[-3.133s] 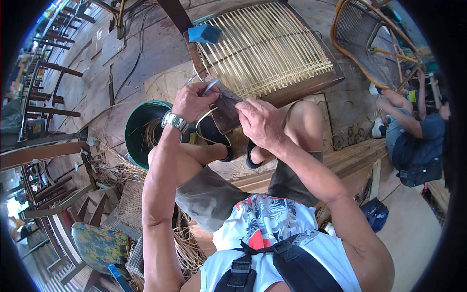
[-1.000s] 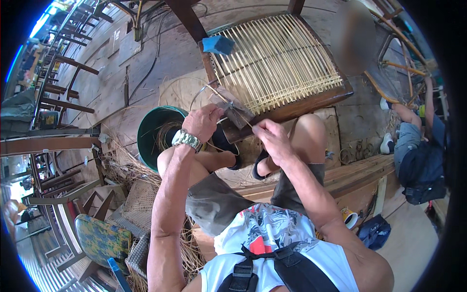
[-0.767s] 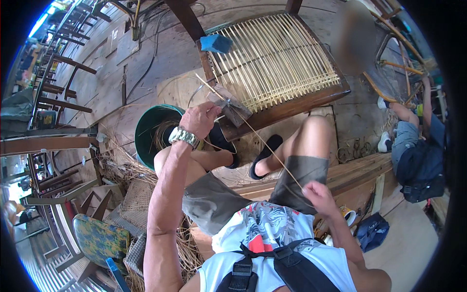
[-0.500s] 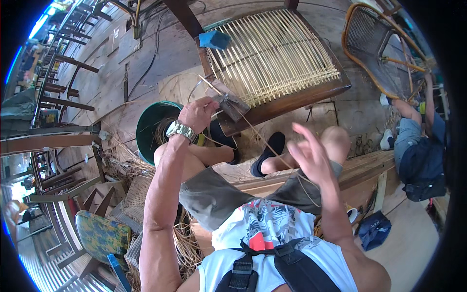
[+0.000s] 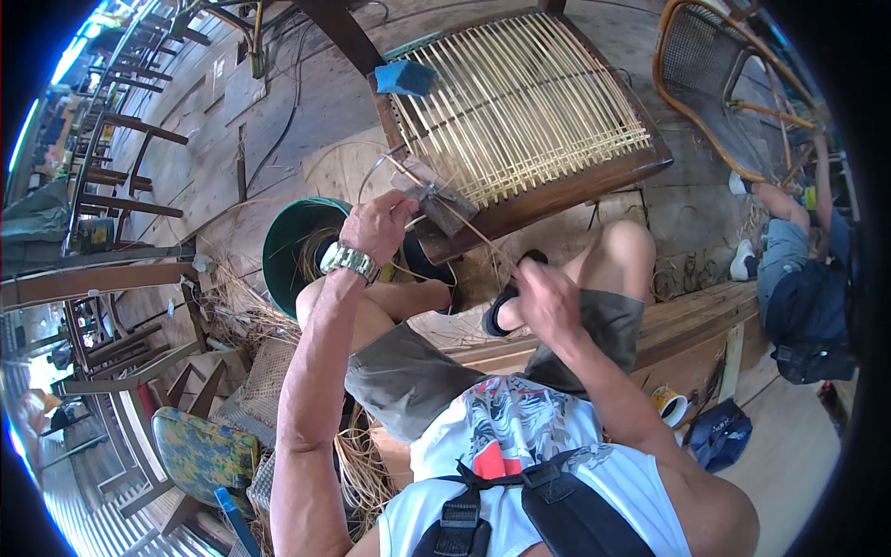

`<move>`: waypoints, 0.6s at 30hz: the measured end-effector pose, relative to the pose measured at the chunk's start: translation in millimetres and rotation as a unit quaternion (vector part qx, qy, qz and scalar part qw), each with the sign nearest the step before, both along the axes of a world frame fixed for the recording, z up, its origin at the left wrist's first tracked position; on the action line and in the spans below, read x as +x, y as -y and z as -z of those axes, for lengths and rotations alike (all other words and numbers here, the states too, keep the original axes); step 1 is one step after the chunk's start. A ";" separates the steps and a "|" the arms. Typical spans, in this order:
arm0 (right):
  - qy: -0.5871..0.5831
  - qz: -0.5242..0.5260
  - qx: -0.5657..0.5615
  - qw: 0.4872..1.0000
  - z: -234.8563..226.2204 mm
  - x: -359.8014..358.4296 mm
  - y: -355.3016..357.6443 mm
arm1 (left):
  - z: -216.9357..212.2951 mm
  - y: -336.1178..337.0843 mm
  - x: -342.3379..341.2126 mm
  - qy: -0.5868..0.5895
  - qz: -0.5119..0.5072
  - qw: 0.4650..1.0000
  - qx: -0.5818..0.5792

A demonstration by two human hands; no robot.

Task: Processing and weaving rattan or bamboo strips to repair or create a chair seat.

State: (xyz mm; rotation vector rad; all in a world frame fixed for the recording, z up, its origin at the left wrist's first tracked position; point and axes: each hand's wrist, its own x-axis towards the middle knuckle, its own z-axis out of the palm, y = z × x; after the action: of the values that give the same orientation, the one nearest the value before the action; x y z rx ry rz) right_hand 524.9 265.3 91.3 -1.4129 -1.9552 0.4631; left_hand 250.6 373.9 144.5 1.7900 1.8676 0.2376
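A wooden chair seat frame [image 5: 557,190] woven with pale cane strips [image 5: 520,102] lies tilted in front of my knees. My left hand [image 5: 376,226], with a metal watch on the wrist, pinches a cane strand and a small metal tool [image 5: 436,197] at the frame's near left corner. My right hand [image 5: 543,297] is closed on the thin cane strand [image 5: 483,232] that runs up from it to that corner. A blue sponge [image 5: 405,78] rests on the frame's far left corner.
A green bucket [image 5: 283,251] with cane coils stands by my left knee. Loose cane lies on the floor at the left. Wooden chair frames [image 5: 121,176] stand at the far left, a rattan chair [image 5: 724,84] at top right. Another person [image 5: 803,278] sits at the right.
My right hand drew the strand out to the right and down, opened briefly, then came back toward the frame and closed on the strand. My left hand stayed at the corner.
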 end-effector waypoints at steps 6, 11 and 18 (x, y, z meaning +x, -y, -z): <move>0.058 -0.005 -0.289 0.956 -63.9 61.1 44.7 | -0.5 -1.9 -3.5 0.019 0.011 1.000 -0.010; -0.233 0.007 -0.325 0.917 -72.5 12.5 -42.9 | 4.0 -2.4 -3.8 0.016 0.015 1.000 -0.012; -0.144 -0.003 -0.302 0.942 -28.5 -51.0 -79.1 | -4.0 -5.9 3.7 -0.009 0.018 1.000 -0.016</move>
State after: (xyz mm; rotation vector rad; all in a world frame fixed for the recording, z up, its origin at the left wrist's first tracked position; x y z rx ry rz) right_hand 473.9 344.3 119.8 -1.5807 -1.6414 1.2814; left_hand 254.4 379.8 148.4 1.8082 1.8396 0.1790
